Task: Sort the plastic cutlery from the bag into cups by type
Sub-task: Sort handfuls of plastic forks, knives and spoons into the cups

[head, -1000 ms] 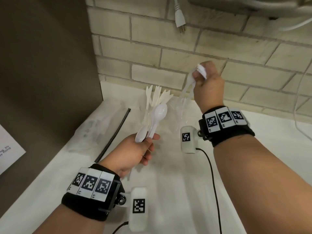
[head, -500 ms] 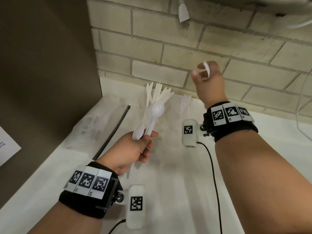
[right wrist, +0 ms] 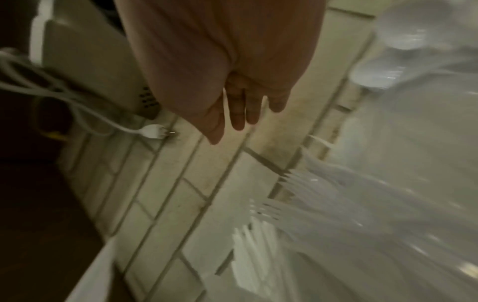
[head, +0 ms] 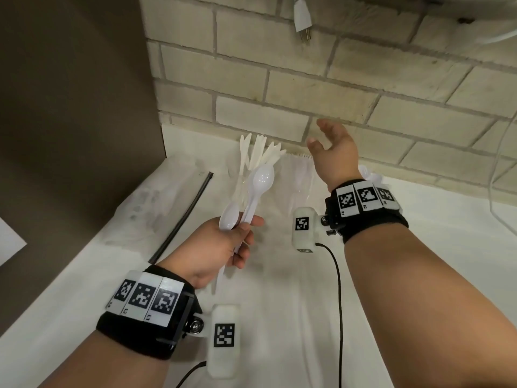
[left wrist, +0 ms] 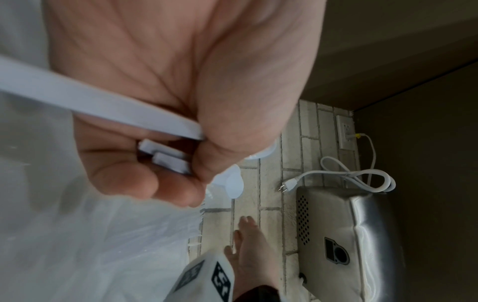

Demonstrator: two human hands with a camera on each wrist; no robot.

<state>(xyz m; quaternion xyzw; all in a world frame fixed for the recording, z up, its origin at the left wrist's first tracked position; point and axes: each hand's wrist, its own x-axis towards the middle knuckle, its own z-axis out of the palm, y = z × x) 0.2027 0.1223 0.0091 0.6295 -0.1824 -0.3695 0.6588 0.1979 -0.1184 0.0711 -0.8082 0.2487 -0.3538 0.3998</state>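
My left hand (head: 240,233) grips a bunch of white plastic spoons (head: 261,179) by their handles, bowls up, above the table. The left wrist view shows my fingers (left wrist: 145,179) curled round the spoon handles (left wrist: 165,152). My right hand (head: 331,142) is raised near the brick wall with its fingers spread and holds nothing; its straight fingers (right wrist: 240,108) show in the right wrist view. Below it stand clear cups: one with knives (head: 258,152), one with forks (head: 300,175), and one with spoons (head: 369,172) mostly hidden behind my right wrist.
A crumpled clear plastic bag (head: 151,211) and a black strip (head: 184,214) lie on the white table (head: 279,317) at the left. A brown panel (head: 70,107) bounds the left side. A loose white plug (head: 302,21) hangs from a metal appliance (left wrist: 349,235) on the brick wall.
My right hand pinched a white spoon above the cups; now its fingers are spread and the spoon is gone from it. My left hand has kept its hold on the spoons.
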